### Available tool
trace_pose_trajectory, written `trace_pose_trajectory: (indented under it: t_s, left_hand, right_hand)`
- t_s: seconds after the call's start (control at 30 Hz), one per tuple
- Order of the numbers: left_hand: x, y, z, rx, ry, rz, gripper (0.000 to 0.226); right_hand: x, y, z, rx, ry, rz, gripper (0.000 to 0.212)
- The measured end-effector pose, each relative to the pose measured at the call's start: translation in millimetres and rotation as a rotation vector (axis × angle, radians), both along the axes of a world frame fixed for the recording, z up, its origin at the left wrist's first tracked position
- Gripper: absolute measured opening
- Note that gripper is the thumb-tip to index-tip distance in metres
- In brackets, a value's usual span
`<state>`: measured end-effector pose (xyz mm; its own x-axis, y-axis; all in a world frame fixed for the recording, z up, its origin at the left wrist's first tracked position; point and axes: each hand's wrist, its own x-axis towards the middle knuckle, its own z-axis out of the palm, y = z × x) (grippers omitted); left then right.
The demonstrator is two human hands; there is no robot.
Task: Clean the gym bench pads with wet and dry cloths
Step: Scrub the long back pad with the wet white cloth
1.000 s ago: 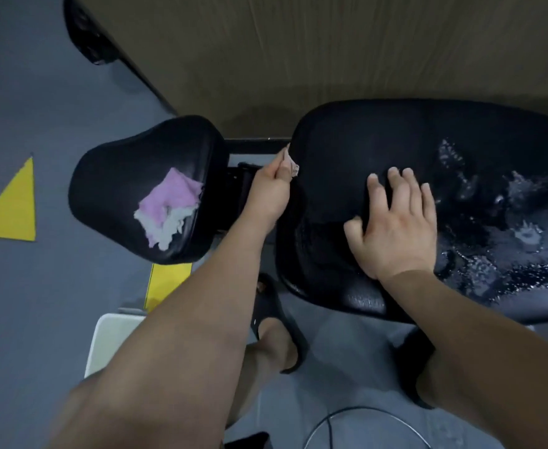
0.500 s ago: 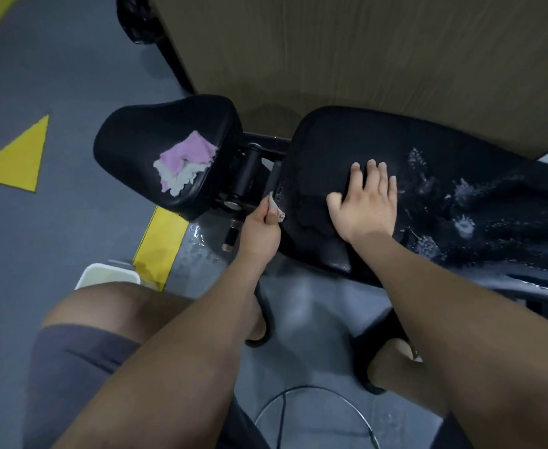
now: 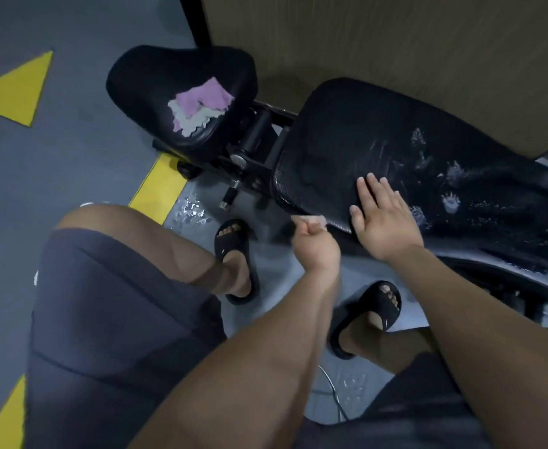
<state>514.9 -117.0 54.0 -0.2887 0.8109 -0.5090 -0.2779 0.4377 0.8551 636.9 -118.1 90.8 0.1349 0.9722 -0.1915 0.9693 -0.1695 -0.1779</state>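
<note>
— State of left hand?
— Fisted, pinching small cloth at back pad near edge, just left of right hand, laid flat on pad
— Next?
— Likely rightward along pad's length, left hand nearer

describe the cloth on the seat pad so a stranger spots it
By the wooden wall stands a black bench; its small seat pad is leftmost. The crumpled cloth on it is pink over white, unlike the rag the left hand grips.
</note>
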Motion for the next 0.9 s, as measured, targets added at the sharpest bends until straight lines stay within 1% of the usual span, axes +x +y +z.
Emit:
trace_pose_trajectory:
  t_s: [0.07, 0.1, 0.17, 0.23, 0.33, 0.4, 0.5, 0.57, 0.63, 0.7, 0.77, 0.83, 0.9]
  left_hand:
    - [-18, 23, -3, 0.042, -0.004, 0.111, 0.035]
    - [-27, 33, -3, 0.025, 0.003, 0.134, 0.03]
    - [-29, 37, -7, -0.004, 0.003, 0.104, 0.016]
    - [-13, 17, -3, -0.023, 0.003, 0.04, 0.015]
    - [18, -15, 8, -0.117, -0.077, -0.06, 0.02]
    - [12, -10, 11, -0.158, -0.063, -0.044, 0.025]
    - [-14, 13, 11, -0.135, -0.07, 0.026, 0.032]
    - [-13, 14, 14, -0.121, -0.086, 0.056, 0.033]
    - [5, -2, 17, -0.154, -0.108, 0.026, 0.031]
    - [25, -24, 22, -0.204, -0.174, -0.036, 0.025]
    - [29, -32, 22, -0.226, -0.23, -0.082, 0.021]
    - [16, -21, 25, -0.228, -0.245, -0.066, 0.028]
    - [-4, -1, 26, -0.192, -0.192, -0.013, 0.034]
  right_hand:
    - [6, -5, 1, -0.018, -0.012, 0.026, 0.061]
    - [6, -6, 1, -0.02, -0.014, 0.024, 0.061]
    - [2, -7, 2, -0.03, -0.006, 0.001, 0.061]
    - [0, -6, 5, -0.051, -0.002, -0.006, 0.062]
    - [7, -6, 8, -0.078, 0.018, 0.036, 0.061]
    - [14, -10, 9, -0.072, 0.027, 0.067, 0.06]
    - [18, -21, 5, -0.042, 0.018, 0.085, 0.059]
    - [17, -27, 3, -0.033, 0.016, 0.068, 0.059]
    - [16, -30, 4, -0.04, 0.021, 0.057, 0.059]
    - [18, -32, 7, -0.053, 0.036, 0.066, 0.059]
    - [23, -34, 10, -0.061, 0.051, 0.077, 0.059]
    - [27, -39, 13, -0.062, 0.059, 0.068, 0.059]
    - [27, -43, 13, -0.042, 0.049, 0.06, 0.058]
